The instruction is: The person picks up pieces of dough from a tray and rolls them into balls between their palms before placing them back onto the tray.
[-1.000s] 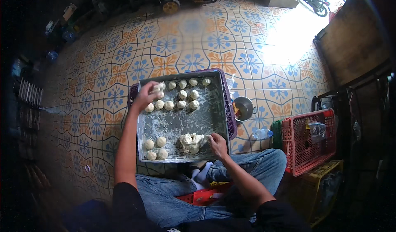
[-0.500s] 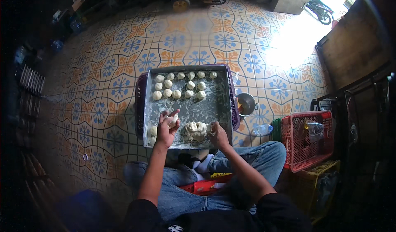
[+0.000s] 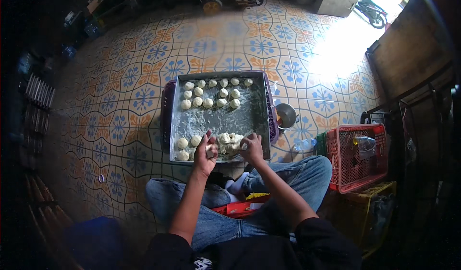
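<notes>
A square metal tray [image 3: 254,121], floured inside, lies in front of me. My left hand [image 3: 205,157] is curled around a small piece of dough [image 3: 210,149], its fingers pointing away from me. To its right a rough lump of dough [image 3: 228,140] rests near the tray's front edge. My right hand [image 3: 252,148] is at the right side of this lump, its fingers closed on the dough's edge. Several round dough balls [image 3: 208,103] stand in rows in the far half of the tray. A few more dough balls [image 3: 183,155] sit at the near left corner.
Under the tray shows a purple crate [image 3: 167,107]. To the right stand a metal pot [image 3: 287,116], a plastic bottle [image 3: 305,144], a red crate [image 3: 340,166] and a yellow crate [image 3: 379,193]. My bent legs [image 3: 307,176] are close to the tray's near side.
My left hand has moved right, close to the dough lump, uncovering the dough balls at the near left. My right hand has come onto the lump's right edge.
</notes>
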Tool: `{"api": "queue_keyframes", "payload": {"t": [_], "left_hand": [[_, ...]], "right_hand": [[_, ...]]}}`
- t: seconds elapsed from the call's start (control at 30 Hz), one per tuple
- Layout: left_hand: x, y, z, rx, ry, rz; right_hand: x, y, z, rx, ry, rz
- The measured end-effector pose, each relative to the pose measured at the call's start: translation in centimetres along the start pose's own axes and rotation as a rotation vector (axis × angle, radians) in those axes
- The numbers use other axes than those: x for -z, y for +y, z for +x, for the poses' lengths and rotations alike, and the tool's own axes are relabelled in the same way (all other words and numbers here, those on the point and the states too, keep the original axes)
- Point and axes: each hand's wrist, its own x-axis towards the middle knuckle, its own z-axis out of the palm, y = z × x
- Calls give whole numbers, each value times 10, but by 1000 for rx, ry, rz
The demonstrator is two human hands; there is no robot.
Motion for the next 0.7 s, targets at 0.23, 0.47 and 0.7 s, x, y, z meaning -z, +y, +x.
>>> {"api": "queue_keyframes", "payload": {"t": [0.23,0.47,0.7], "left_hand": [[-1,-6,-12,34,-356,-13],[-58,-35,-19,-703,-356,872],[-65,-60,-61,-1158,-526,1597]], "right_hand": [[22,-52,15,-229,-13,660],[7,-117,7,-238,-211,1262],[42,-120,26,-221,-98,1671]]}}
